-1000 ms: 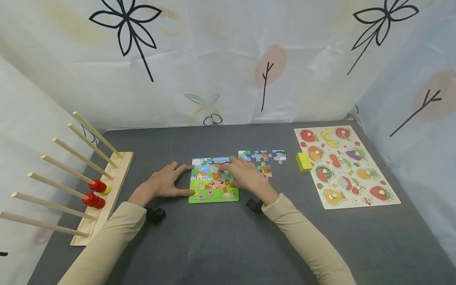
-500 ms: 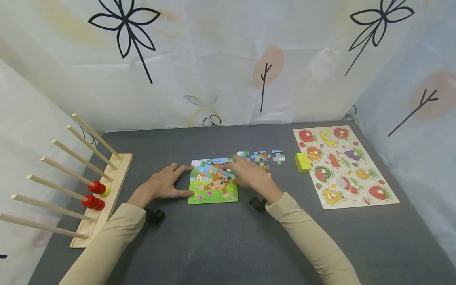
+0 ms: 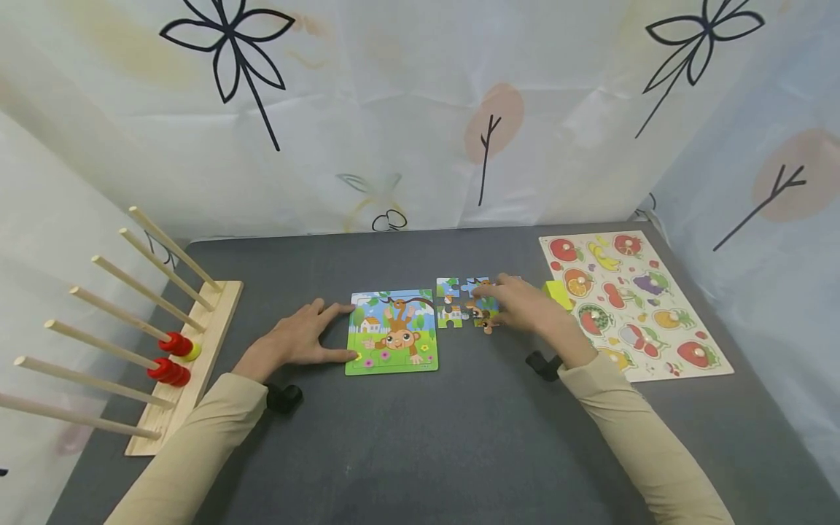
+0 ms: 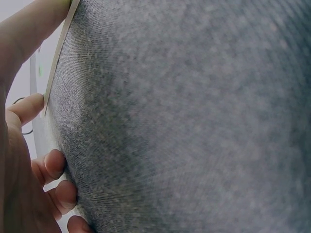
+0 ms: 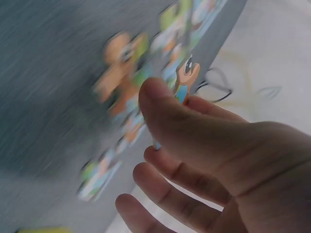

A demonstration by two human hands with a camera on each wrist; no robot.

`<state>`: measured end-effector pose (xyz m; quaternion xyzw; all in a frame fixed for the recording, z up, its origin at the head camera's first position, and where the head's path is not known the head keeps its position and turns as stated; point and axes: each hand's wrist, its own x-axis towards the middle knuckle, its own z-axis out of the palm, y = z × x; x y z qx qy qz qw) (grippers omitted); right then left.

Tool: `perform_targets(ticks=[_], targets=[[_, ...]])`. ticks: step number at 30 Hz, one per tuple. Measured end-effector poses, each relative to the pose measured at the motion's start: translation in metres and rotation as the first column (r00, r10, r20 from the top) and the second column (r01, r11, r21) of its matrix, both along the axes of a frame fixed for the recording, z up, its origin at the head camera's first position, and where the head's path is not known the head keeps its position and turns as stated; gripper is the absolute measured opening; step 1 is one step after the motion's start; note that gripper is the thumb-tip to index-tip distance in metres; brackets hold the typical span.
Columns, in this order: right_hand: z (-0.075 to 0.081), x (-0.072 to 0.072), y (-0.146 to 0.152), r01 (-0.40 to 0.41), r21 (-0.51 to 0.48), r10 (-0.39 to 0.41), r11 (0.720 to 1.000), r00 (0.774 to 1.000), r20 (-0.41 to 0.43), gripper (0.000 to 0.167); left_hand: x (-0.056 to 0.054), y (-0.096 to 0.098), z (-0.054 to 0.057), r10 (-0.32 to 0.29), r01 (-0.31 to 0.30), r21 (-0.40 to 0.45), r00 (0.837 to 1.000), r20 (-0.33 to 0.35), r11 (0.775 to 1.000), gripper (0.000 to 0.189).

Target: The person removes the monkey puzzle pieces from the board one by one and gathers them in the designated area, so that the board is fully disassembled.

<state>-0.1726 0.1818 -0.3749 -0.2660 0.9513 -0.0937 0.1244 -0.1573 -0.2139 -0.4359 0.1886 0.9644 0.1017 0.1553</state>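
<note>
Hands are apart — left hand (image 3: 303, 335)'s spread, touching the monkey puzzle (image 3: 394, 337) at its left edge, right hand (image 3: 528, 310)'s pinching a piece (image 5: 186, 73) right by the loose pieces (image 3: 449, 316).

The right hand (image 3: 523, 306) hides part of the puzzle piece (image 5: 186, 74) it pinches; from its wrist camera, I see the loose pieces (image 5: 119, 82) only blurred. In the head view, the left edge cuts off the nearest peg (image 3: 79, 418).

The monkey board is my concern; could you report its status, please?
Left hand touching monkey board at its left edge; right hand pinching a puzzle piece near other pieces. Board lying flat. Yellow block near right hand, not blocking the board.
</note>
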Motion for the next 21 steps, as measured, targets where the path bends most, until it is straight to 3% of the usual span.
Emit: perform_targets(ticks=[8,21], targets=[[-0.01,0.004,0.032,0.04,0.049,-0.038,0.998,0.999,-0.031,0.052,0.001,0.001,0.003,0.003,-0.003,0.0,1.0,0.004,1.0,0.093],[-0.016,0.008,0.038,0.081,0.127,-0.072,0.989,0.995,-0.068,0.052,0.002,0.003,0.005,-0.012,0.012,0.016,1.0,-0.012,1.0,0.092]])
